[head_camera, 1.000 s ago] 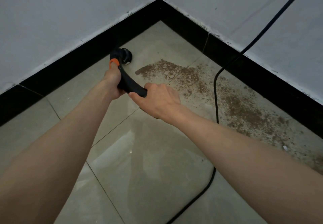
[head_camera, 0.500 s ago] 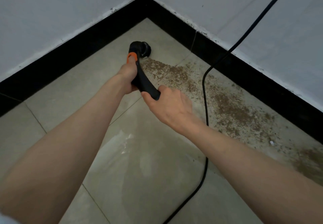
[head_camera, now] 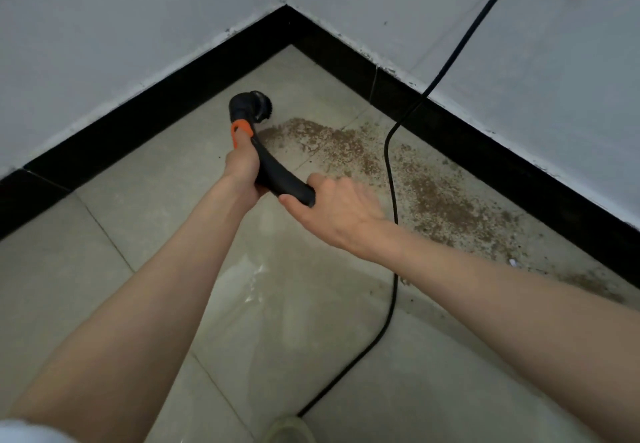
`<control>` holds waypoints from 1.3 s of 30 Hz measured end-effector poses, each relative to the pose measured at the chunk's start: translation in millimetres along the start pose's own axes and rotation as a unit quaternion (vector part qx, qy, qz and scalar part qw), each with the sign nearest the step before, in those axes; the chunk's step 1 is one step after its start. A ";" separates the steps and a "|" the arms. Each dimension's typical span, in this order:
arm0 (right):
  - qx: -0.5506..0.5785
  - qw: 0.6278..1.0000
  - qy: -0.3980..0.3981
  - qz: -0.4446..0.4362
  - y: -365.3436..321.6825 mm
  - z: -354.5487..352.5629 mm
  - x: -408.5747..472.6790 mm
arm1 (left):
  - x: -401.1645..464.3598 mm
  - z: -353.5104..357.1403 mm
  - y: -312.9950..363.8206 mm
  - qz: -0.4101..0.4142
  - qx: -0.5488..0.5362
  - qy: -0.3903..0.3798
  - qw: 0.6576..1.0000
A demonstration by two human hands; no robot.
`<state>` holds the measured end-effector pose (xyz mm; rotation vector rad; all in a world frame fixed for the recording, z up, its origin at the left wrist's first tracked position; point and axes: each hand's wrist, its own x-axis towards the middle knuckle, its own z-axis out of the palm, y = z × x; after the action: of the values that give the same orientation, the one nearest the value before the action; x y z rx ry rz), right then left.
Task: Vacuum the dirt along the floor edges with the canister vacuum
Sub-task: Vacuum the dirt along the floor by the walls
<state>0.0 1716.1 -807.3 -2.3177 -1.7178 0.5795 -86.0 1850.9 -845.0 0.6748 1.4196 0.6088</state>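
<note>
A curved black vacuum handle (head_camera: 277,172) is gripped by both hands. The left hand (head_camera: 242,169) is wrapped round it below the orange collar (head_camera: 241,130); its rear end is pinched by the right hand (head_camera: 337,209). The long axis runs away from the fingers, and the round brush nozzle (head_camera: 254,105) is pointed at the floor (head_camera: 156,172) beside the dirt (head_camera: 346,146).

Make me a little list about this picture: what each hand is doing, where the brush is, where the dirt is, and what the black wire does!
left hand: grips the black vacuum handle just below its orange collar
right hand: holds the handle's near end, fingers blurred
round brush nozzle: by the floor corner, at the dirt's left end
dirt: brown band on the tiles along the right-hand black baseboard
power cord: runs down the wall, across the dirt, toward the person
</note>
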 end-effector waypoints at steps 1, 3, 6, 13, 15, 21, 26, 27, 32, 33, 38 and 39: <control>-0.001 1.000 -0.014 -0.015 -3.0 -1.0 -4.8 | -4.4 -8.2 -4.0 -0.005 -0.009 0.011 1.000; -0.003 0.998 -0.039 -0.040 -7.2 -1.7 -13.4 | -14.5 -23.3 -12.4 -0.025 -0.036 0.021 0.999; -0.017 0.995 -0.066 -0.069 -5.1 -3.0 -20.1 | -30.8 -36.1 -21.0 -0.056 -0.083 0.007 0.995; -0.022 0.992 -0.090 -0.091 13.3 5.8 -15.1 | -44.3 -38.2 -29.5 -0.079 -0.087 -0.016 0.993; -0.022 0.992 -0.089 -0.092 19.1 8.7 -10.6 | -41.4 -36.6 -31.2 -0.080 -0.067 -0.018 0.994; 0.006 0.995 -0.078 -0.065 29.8 21.2 -3.5 | -30.1 -27.1 -34.6 -0.083 -0.047 -0.013 0.995; 0.005 0.997 -0.061 -0.054 36.3 23.8 1.9 | -22.1 -16.9 -33.1 -0.083 -0.034 -0.014 0.996; 0.004 0.997 -0.055 -0.051 37.3 23.2 2.7 | -20.6 -14.6 -31.9 -0.082 -0.030 -0.015 0.996; 0.011 0.999 -0.029 -0.025 41.3 23.6 2.8 | -13.8 -1.1 -28.2 -0.073 0.002 -0.023 0.997; 0.015 0.999 -0.027 -0.021 42.1 23.5 3.2 | -12.3 1.5 -27.7 -0.072 0.005 -0.024 0.997; 0.034 0.999 -0.022 -0.003 44.1 20.6 6.4 | -4.8 12.7 -22.5 -0.061 0.034 -0.024 0.997; 0.038 0.999 -0.020 0.001 44.4 19.8 6.6 | -4.0 14.8 -21.0 -0.060 0.041 -0.026 0.997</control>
<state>32.0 1707.3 -843.5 -2.2721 -1.6802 0.6840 -71.9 1832.9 -857.3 0.6604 1.4318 0.4386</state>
